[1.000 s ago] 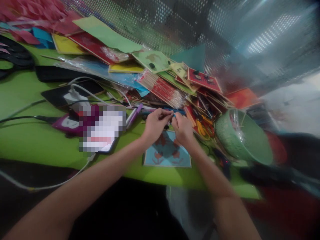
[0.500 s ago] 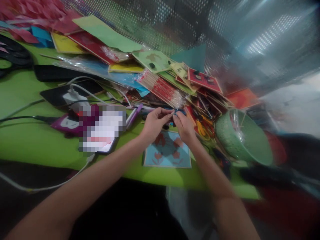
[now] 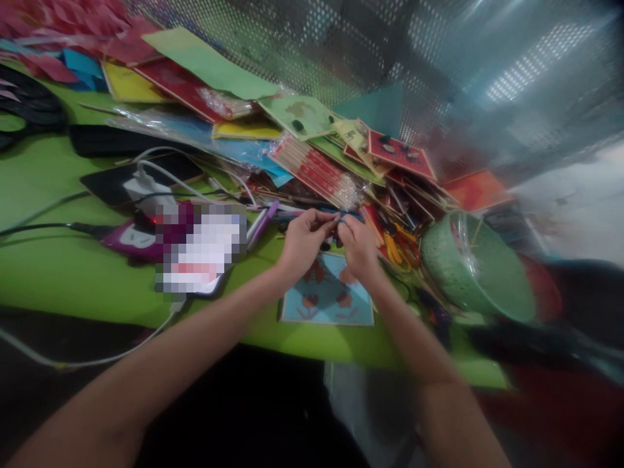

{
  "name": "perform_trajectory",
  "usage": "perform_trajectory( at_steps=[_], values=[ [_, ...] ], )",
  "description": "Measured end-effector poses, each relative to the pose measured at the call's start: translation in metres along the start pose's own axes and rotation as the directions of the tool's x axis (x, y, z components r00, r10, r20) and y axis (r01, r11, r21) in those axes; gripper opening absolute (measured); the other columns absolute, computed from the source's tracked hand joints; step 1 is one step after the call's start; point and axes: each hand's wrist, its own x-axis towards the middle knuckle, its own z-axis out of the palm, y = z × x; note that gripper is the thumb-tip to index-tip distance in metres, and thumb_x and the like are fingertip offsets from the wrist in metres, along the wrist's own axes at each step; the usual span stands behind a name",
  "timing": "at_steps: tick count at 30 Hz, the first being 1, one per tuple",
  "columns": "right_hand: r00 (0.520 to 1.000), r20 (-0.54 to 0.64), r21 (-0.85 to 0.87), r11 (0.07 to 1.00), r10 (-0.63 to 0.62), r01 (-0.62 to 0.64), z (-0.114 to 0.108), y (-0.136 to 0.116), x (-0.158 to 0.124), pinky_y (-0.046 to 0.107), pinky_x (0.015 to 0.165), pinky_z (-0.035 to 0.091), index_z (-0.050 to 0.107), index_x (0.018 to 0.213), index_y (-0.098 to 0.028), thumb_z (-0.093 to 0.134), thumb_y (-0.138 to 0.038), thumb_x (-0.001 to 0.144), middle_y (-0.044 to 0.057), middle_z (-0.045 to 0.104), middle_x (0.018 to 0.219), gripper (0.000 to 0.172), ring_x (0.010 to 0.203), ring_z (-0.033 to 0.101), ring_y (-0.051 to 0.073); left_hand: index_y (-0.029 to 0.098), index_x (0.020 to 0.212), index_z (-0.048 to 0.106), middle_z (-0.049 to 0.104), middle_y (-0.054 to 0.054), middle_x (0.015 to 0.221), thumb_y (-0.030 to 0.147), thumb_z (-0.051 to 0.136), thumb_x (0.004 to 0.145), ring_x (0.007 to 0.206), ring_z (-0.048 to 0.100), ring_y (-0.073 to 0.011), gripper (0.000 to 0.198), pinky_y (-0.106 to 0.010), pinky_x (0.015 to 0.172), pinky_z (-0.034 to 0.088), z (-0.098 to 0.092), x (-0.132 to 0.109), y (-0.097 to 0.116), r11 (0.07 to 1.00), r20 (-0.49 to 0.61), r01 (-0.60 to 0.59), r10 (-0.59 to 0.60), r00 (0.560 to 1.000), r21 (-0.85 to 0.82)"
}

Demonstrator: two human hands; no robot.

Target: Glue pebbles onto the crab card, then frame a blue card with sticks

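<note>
My left hand [image 3: 308, 237] and my right hand [image 3: 357, 239] meet fingertip to fingertip above the far edge of a light-blue card [image 3: 326, 311]. The card lies flat near the table's front edge and bears several orange-red flower shapes with leaves. Both hands are closed in a pinch. What sits between the fingers is tiny and partly hidden; a bit of blue shows at the right fingertips, but I cannot make out its kind. Small dark objects lie just under the hands, beyond the card.
A phone [image 3: 199, 253] and a purple power strip [image 3: 129, 237] with cables lie left. Packaged wooden sticks [image 3: 312, 170] and coloured cards [image 3: 209, 68] pile up behind. Orange-handled pliers [image 3: 392, 250] and a green basket [image 3: 475, 270] are right, on the green table [image 3: 58, 279].
The hands stay nearly in place over the card, with a slight shift of the fingers. The whole view has moved very slightly.
</note>
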Motion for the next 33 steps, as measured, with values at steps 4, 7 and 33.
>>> perform_trajectory(
  at_steps=[4,7,33],
  values=[
    [1.0,0.023,0.107,0.994,0.019,-0.021,0.001,0.004,0.0,0.03,0.061,0.035,0.042,0.071,-0.026,0.042,-0.041,0.095,-0.003,0.049,0.063,0.028,0.061,0.048,0.016,0.017,0.088,0.076,0.077,-0.003,0.083,0.035,0.087,0.073,0.076,0.068,-0.0137,0.026,-0.027,0.072,0.055,-0.001,0.001,0.0,1.0,0.016,0.018,-0.018,1.0,-0.017],
    [0.997,0.077,0.123,0.992,-0.018,0.008,-0.003,0.005,0.0,0.029,0.062,0.037,0.046,0.076,-0.025,0.041,-0.049,0.099,-0.003,0.052,0.065,0.033,0.063,0.05,0.016,0.017,0.088,0.074,0.075,-0.002,0.081,0.035,0.086,0.073,0.072,0.067,-0.0129,0.026,-0.028,0.07,0.056,-0.002,0.003,0.001,0.991,0.031,0.106,-0.104,0.994,-0.079],
    [0.994,0.1,0.113,0.993,-0.032,0.02,-0.008,0.006,0.003,0.028,0.062,0.038,0.052,0.079,-0.024,0.044,-0.05,0.099,-0.003,0.055,0.066,0.034,0.064,0.053,0.015,0.017,0.087,0.074,0.077,-0.003,0.086,0.038,0.092,0.067,0.076,0.07,-0.0139,0.034,-0.03,0.077,0.06,-0.001,0.005,0.002,0.985,0.01,0.105,-0.105,0.994,-0.136]
  ],
)
